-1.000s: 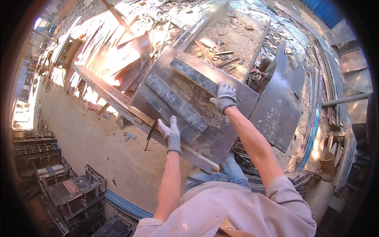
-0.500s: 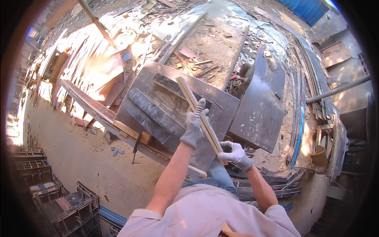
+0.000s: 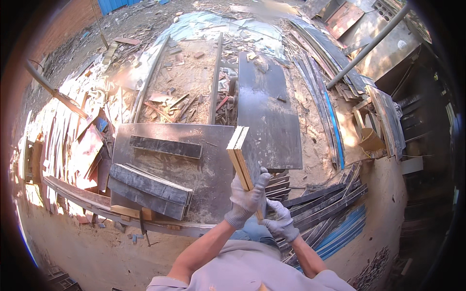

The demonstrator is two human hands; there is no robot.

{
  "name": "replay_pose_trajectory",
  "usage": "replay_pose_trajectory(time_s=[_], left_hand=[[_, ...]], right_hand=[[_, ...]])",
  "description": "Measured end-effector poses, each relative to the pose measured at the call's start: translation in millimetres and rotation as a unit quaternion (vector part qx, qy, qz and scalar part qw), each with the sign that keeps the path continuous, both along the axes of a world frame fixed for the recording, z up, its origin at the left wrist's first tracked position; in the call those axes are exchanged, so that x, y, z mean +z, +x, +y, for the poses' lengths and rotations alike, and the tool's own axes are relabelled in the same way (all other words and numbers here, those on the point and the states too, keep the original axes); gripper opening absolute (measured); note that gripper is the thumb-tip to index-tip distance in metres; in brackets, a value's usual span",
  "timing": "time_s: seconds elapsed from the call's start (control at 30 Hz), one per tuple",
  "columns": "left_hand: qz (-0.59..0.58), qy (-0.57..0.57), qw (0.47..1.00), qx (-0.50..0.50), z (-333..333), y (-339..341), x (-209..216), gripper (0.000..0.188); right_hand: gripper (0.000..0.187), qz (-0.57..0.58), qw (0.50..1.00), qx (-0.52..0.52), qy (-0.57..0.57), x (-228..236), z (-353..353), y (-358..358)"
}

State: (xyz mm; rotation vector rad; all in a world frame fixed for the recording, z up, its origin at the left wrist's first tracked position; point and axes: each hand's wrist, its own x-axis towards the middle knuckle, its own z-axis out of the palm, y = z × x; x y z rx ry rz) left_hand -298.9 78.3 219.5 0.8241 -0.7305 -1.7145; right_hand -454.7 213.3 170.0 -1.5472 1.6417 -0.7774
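A small bundle of plywood strips (image 3: pixel 240 159) with pale layered edges and dark faces stands tilted up in front of me. My gloved left hand (image 3: pixel 248 195) is closed around its middle. The gloved right hand (image 3: pixel 281 221) grips the bundle's near end, partly hidden behind it. Under and left of the bundle lies a dark board worktop (image 3: pixel 213 160). On it are a single black strip (image 3: pixel 166 147) and a stack of black-faced strips (image 3: pixel 148 191) close to the front edge.
More dark strips (image 3: pixel 320 208) and blue strips (image 3: pixel 342 233) are piled at my right. A large dark panel (image 3: pixel 269 116) lies beyond the worktop. Scrap wood (image 3: pixel 63 145) heaps up at the left. A metal pole (image 3: pixel 371 46) slants across the far right.
My view has turned right, so the worktop appears further left. Both hands have shifted right across the worktop with the strips, whose broad dark face has come into view.
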Motion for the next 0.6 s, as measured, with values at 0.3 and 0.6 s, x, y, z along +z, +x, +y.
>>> replay_pose_trajectory(time_s=[0.3, 0.6], left_hand=[[0.076, 0.050, 0.994, -0.067, -25, -9, -6, 0.031], [0.061, 0.104, 0.990, -0.070, -52, -26, -22, 0.028]], right_hand=[[0.091, 0.053, 0.994, -0.035, -0.089, -13, 10, -8], [0.087, 0.062, 0.996, -0.060, -0.036, -10, 3, -22]])
